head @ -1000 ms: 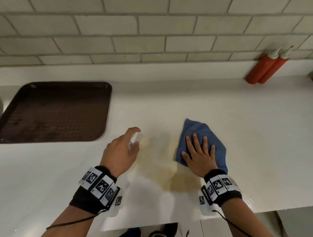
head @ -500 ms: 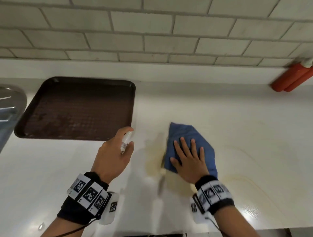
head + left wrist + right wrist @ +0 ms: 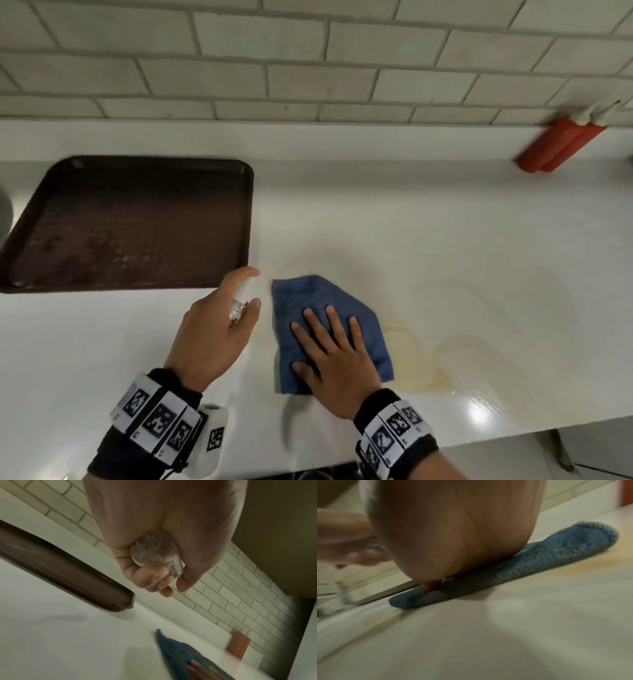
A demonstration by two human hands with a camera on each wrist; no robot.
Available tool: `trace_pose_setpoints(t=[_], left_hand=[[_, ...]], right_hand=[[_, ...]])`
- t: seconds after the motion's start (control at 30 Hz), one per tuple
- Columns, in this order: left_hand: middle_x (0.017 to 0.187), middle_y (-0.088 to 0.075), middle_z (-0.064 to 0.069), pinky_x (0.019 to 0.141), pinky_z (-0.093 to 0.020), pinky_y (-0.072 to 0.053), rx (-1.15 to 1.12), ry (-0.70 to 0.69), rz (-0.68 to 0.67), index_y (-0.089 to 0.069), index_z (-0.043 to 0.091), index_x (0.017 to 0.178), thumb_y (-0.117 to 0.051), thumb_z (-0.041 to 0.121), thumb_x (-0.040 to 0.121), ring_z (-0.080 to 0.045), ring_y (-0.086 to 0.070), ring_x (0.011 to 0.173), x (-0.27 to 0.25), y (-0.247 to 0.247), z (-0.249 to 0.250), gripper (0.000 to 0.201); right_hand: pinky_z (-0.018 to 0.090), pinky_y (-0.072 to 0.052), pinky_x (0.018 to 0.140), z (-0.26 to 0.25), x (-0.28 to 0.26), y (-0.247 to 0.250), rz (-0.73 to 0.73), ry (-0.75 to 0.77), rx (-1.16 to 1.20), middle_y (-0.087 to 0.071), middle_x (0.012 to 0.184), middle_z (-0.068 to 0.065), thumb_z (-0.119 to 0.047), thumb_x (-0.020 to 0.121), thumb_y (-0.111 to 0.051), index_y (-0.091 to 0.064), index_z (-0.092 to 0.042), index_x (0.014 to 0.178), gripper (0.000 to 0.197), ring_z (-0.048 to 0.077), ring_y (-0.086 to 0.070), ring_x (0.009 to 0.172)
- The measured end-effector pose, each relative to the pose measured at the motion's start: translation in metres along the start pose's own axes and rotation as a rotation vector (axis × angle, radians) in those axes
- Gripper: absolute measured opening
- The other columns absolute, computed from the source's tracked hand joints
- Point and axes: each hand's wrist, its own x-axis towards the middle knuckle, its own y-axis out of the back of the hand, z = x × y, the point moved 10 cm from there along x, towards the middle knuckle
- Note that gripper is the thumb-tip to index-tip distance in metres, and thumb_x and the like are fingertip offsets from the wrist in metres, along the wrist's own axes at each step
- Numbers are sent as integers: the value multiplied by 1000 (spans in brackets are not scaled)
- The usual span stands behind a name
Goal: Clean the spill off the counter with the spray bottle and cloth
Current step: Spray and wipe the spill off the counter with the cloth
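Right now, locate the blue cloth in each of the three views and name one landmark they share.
Head: blue cloth low centre, flat under the right hand.
Left wrist: cloth along the bottom edge, right of centre, fingertips on it.
Right wrist: cloth a flattened strip across the middle, palm pressing on it.
Shared landmark: the red bottles at the tiled wall, only a red sliver in the right wrist view.

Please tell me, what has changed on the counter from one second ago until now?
The right hand slid the blue cloth leftward over the yellowish spill, leaving smears to its right. The left hand still grips the spray bottle beside it. The brown tray and red bottles stayed put.
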Motion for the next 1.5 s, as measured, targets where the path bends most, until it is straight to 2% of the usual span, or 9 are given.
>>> trace_pose_setpoints(t=[0.3, 0.5, 0.63, 0.77, 0.9, 1.17, 1.27, 1.33, 1.5], left_hand=[[59, -61, 3, 61, -31, -42, -9, -38, 25, -45, 48, 127, -59, 33, 94, -13, -60, 58, -1, -25, 44, 39], [58, -59, 7, 59, -32, -42, -10, -41, 34, -46, 49, 125, -61, 32, 94, -12, -59, 57, -4, -56, 81, 38], [58, -59, 4, 58, -29, -43, 4, -44, 15, -45, 50, 124, -60, 33, 94, -13, -58, 56, -3, -79, 102, 37], [63, -62, 5, 56, -29, -44, 25, -30, 29, -44, 50, 125, -59, 35, 94, -12, -59, 56, -1, -89, 118, 38], [65, -63, 4, 59, -30, -46, 41, -10, 46, -44, 50, 126, -59, 35, 94, -11, -60, 59, -2, -92, 124, 38], [68, -62, 5, 62, -35, -46, 51, 47, 115, -42, 47, 131, -57, 36, 94, -13, -60, 61, 13, -80, 117, 41], [87, -65, 10, 68, -32, -45, 34, 44, 148, -42, 43, 136, -58, 35, 95, -8, -60, 71, 24, -68, 112, 45], [105, -62, 12, 78, -32, -46, 23, 27, 154, -42, 40, 138, -58, 33, 95, -8, -61, 84, 29, -63, 109, 47], [89, -63, 11, 69, -33, -51, -16, 14, 129, -42, 41, 137, -58, 32, 95, -7, -61, 70, 35, -53, 95, 45]], right_hand=[[67, -31, 101, 194, -36, 6, 2, -435, 13, -28, 156, 5, -61, 95, -1, -17, -26, 150, 66, 40, -29, 140], [59, -20, 107, 198, -126, -16, 12, -367, 1, -26, 157, 5, -59, 97, -12, -28, -23, 150, 66, 35, -22, 143], [61, -24, 107, 260, -132, -12, -28, -434, 59, -29, 156, 6, -62, 96, -9, -26, -23, 150, 69, 35, -25, 141], [60, -3, 113, 331, -94, 10, -94, -503, 117, 22, 156, -5, -73, 79, 14, 21, -34, 146, 78, 32, 11, 146], [62, 5, 113, 373, -36, 27, -120, -575, 188, 24, 158, -4, -63, 94, -11, 17, -35, 149, 68, 34, 22, 143], [66, 9, 110, 271, 62, 43, -127, -319, 103, 21, 159, 0, -60, 94, -8, 13, -30, 151, 67, 38, 22, 142], [68, 9, 109, 189, 49, 27, -120, -129, 74, 10, 161, 4, -61, 85, 3, 3, -26, 153, 76, 40, 14, 144], [69, -3, 108, 142, 28, 15, -76, -29, 46, -14, 160, 8, -58, 91, -13, -20, -23, 152, 71, 43, -6, 144], [62, -12, 106, 114, 14, 5, -53, 36, 34, -28, 157, 4, -59, 96, -20, -31, -24, 149, 64, 41, -21, 142]])
